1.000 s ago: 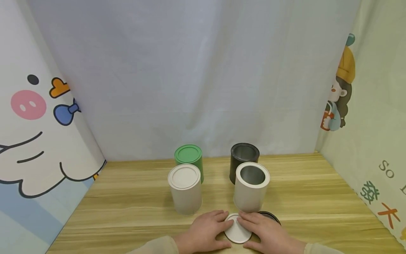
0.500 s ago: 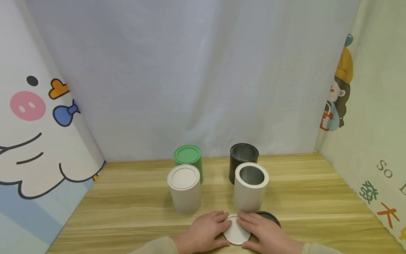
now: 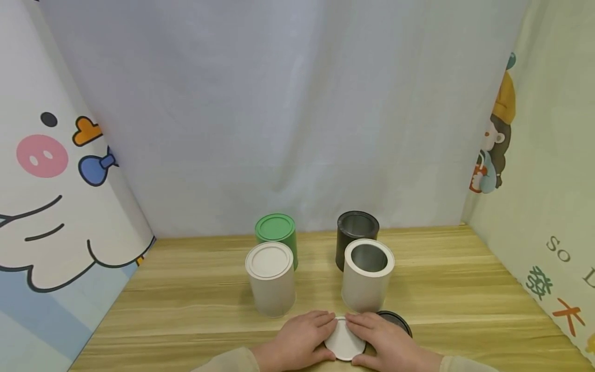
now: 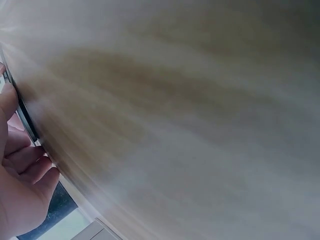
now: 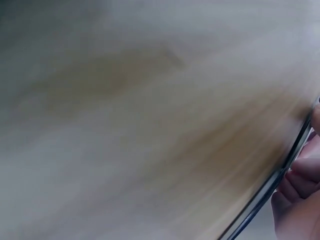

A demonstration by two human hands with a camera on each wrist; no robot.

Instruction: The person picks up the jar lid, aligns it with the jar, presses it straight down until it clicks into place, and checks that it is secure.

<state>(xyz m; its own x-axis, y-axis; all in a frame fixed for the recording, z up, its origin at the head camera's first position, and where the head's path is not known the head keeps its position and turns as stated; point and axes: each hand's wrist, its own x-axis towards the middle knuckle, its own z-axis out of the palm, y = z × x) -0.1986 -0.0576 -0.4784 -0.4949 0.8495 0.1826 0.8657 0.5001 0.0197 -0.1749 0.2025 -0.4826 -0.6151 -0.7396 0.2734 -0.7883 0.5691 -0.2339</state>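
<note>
A round white lid (image 3: 345, 341) lies low over the table near its front, between my two hands in the head view. My left hand (image 3: 301, 342) holds its left edge, thumb at the near side and fingers at the far side. On the right edge, my right hand (image 3: 390, 342) grips it the same way. Part of a black lid (image 3: 397, 322) shows behind the right hand, which hides the rest. A thin dark edge (image 4: 24, 112) runs by the left fingers in the left wrist view. Another dark edge (image 5: 257, 202) passes the right fingers in the right wrist view.
An open white can (image 3: 364, 292) stands just beyond the right hand, before an open black can (image 3: 345, 243). To the left, a lidded white can (image 3: 273, 297) stands before a lidded green can (image 3: 276, 226). A pale curtain (image 3: 297, 129) hangs behind the wooden table (image 3: 195, 289).
The white lid has slid slightly toward me and to the left, with both hands staying at its edges. The cans stand where they were.
</note>
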